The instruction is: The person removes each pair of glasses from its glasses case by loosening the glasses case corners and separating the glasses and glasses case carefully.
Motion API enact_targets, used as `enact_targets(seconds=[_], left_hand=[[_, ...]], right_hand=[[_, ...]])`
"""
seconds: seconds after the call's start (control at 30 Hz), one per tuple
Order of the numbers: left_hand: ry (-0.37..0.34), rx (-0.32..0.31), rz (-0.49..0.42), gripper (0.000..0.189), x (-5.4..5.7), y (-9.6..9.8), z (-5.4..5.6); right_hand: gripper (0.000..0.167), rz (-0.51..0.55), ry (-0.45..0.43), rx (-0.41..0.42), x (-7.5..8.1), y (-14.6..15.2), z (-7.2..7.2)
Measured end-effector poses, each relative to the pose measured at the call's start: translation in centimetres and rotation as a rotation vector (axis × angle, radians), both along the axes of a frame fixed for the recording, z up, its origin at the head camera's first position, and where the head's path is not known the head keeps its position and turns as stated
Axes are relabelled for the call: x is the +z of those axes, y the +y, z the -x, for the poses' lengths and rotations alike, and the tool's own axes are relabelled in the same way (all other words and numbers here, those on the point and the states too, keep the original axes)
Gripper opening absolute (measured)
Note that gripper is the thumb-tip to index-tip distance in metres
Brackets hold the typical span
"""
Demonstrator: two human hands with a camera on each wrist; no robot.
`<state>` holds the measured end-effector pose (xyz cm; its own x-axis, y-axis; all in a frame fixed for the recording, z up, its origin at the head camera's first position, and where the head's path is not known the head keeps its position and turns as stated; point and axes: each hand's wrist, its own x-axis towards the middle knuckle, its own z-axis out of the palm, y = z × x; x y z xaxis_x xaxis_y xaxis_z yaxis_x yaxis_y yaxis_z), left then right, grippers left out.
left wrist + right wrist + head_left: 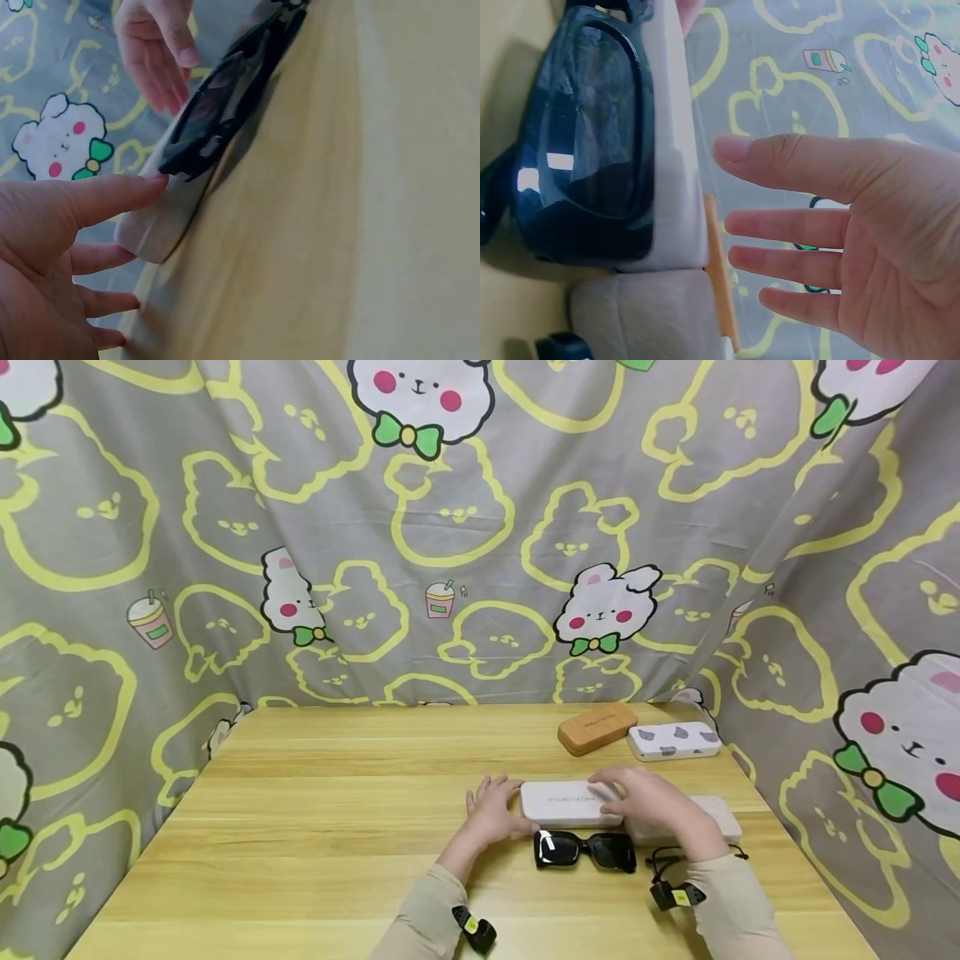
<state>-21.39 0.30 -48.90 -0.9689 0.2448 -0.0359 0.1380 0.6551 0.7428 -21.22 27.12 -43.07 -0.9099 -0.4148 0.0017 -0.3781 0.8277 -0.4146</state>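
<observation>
A white glasses case (562,814) with small printed lettering lies closed on the table. Just in front of it sit black sunglasses (585,850) with wide frames. My left hand (491,810) is at the case's left end, fingers spread; in the left wrist view its thumb tip (155,182) is right at the case's front edge beside the sunglasses. Over the case's right end hovers my right hand (648,797), with its thumb (780,157) and fingers extended and nothing between them in the right wrist view.
An off-white case (716,814) lies right of the white one, partly behind my right forearm, with thin dark-framed glasses (660,860) before it. Toward the back right are an orange-brown case (597,729) and a white patterned case (675,741). A printed curtain (457,527) hangs behind the wooden table (300,827).
</observation>
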Motion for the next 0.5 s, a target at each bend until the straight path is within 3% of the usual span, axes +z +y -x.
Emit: enact_targets(seconds=[0.23, 0.5], left_hand=[[-0.046, 0.005, -0.057, 0.08, 1.2, -0.3, -0.1], [-0.023, -0.008, -0.09, 0.072, 2.4, -0.1, -0.3]], right_hand=[[0.044, 0.007, 0.036, 0.006, 1.0, 0.9, -0.1], [0.044, 0.011, 0.089, 0.013, 1.7, 1.8, -0.3]])
